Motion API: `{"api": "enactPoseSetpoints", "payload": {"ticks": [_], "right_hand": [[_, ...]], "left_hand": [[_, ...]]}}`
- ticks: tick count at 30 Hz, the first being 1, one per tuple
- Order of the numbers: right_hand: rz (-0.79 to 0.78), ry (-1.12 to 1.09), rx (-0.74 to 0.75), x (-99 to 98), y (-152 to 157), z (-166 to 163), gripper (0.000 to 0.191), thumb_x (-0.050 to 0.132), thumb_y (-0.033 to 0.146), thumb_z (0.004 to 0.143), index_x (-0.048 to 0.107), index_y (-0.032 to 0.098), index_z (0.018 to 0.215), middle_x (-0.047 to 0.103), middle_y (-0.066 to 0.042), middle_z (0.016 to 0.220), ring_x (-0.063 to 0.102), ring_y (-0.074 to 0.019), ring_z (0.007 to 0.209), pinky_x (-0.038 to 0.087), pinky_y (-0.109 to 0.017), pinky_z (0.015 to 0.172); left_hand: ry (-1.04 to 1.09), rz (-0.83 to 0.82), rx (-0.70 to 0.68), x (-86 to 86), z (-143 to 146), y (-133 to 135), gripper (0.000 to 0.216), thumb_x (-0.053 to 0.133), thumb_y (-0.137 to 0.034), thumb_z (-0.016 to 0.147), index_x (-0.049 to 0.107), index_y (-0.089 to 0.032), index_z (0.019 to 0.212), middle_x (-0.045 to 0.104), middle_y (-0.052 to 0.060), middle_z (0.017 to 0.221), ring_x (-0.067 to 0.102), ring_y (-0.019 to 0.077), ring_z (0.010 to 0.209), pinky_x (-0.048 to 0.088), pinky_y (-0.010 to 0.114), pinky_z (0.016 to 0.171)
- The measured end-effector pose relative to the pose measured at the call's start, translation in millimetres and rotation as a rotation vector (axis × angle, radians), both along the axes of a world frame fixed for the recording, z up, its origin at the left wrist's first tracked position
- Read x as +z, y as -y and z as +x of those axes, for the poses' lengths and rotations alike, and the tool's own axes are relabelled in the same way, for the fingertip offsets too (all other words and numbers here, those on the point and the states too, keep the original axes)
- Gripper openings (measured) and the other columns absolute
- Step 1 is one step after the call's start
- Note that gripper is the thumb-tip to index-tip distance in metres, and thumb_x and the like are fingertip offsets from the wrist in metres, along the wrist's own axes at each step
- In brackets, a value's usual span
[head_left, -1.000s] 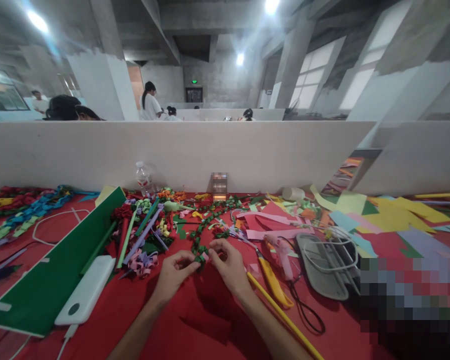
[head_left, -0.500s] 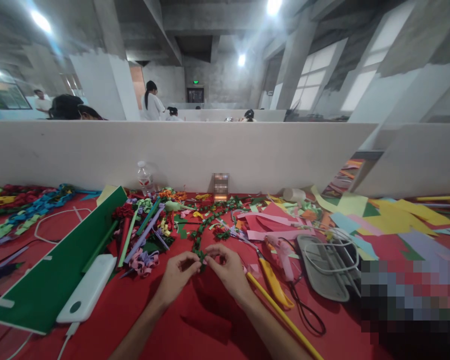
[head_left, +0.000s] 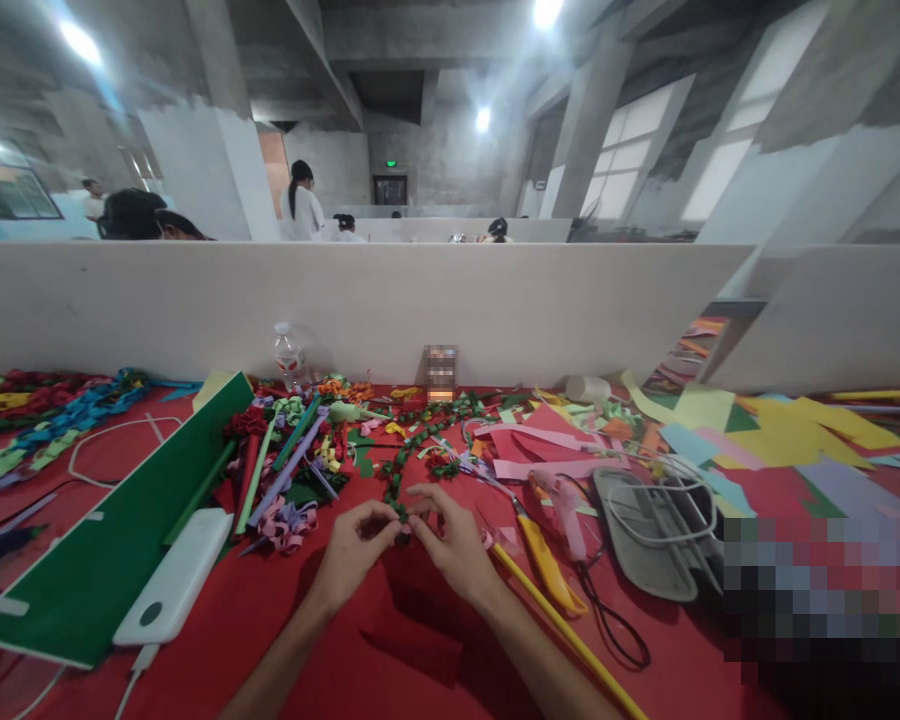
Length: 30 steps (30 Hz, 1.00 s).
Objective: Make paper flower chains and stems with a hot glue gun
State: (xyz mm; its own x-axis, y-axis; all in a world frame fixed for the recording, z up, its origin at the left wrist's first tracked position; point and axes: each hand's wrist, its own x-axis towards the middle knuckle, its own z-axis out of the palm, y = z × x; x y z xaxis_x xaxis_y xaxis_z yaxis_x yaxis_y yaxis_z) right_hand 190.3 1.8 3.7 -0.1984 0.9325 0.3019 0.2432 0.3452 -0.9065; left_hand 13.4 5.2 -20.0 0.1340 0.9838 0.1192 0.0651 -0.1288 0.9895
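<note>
My left hand (head_left: 361,545) and my right hand (head_left: 450,545) meet over the middle of the red table covering (head_left: 360,660). Thumb and forefinger of each pinch the near end of a dark green paper chain (head_left: 394,480). From my fingertips the chain runs away across the table toward the back. Its end is small and partly hidden by my fingers. To the right of my right hand lie a yellow-handled tool (head_left: 547,560) and a long yellow stick (head_left: 562,630). A pink glue gun (head_left: 568,505) lies just beyond them.
Rolled paper sticks and curled paper pieces (head_left: 289,525) are heaped at the left, by a green board (head_left: 120,530) and a white power bank (head_left: 174,578). A grey tray (head_left: 649,560) and coloured paper sheets (head_left: 817,440) lie right. A bottle (head_left: 291,360) stands before the white partition (head_left: 360,300).
Both hands stay in nearly the same place, still pinching the chain's end. My right fingers have shifted slightly, and the green piece between the fingertips shows less.
</note>
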Motion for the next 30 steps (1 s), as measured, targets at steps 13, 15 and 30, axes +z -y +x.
{"api": "enactPoseSetpoints", "payload": {"ticks": [13, 15, 30], "right_hand": [[0.043, 0.018, 0.013, 0.2, 4.1, -2.4, 0.026, 0.062, 0.022, 0.089, 0.063, 0.022, 0.115, 0.075, -0.005, 0.102, 0.069, -0.0193, 0.092, 0.051, -0.030, 0.082], [0.043, 0.018, 0.013, -1.1, 3.5, -2.7, 0.026, 0.061, 0.021, 0.087, 0.064, 0.021, 0.113, 0.074, -0.004, 0.101, 0.069, -0.0192, 0.092, 0.051, -0.030, 0.083], [0.059, 0.057, -0.025, -7.3, -1.9, -0.5, 0.012, 0.066, 0.024, 0.084, 0.077, 0.020, 0.088, 0.076, -0.005, 0.088, 0.065, -0.0210, 0.086, 0.047, -0.032, 0.082]], "left_hand": [[0.020, 0.006, 0.028, -5.1, -2.6, -1.5, 0.020, 0.074, -0.034, 0.079, 0.075, -0.016, 0.088, 0.077, 0.006, 0.087, 0.070, 0.0202, 0.084, 0.055, 0.028, 0.080], [0.039, -0.001, 0.022, -4.0, -2.0, -0.5, 0.020, 0.074, -0.034, 0.079, 0.074, -0.016, 0.089, 0.076, 0.006, 0.087, 0.070, 0.0189, 0.082, 0.055, 0.027, 0.078], [0.211, -0.104, -0.069, -7.3, -5.4, -3.5, 0.030, 0.078, -0.042, 0.080, 0.068, -0.015, 0.090, 0.068, 0.000, 0.078, 0.064, 0.0110, 0.066, 0.051, 0.023, 0.068]]}}
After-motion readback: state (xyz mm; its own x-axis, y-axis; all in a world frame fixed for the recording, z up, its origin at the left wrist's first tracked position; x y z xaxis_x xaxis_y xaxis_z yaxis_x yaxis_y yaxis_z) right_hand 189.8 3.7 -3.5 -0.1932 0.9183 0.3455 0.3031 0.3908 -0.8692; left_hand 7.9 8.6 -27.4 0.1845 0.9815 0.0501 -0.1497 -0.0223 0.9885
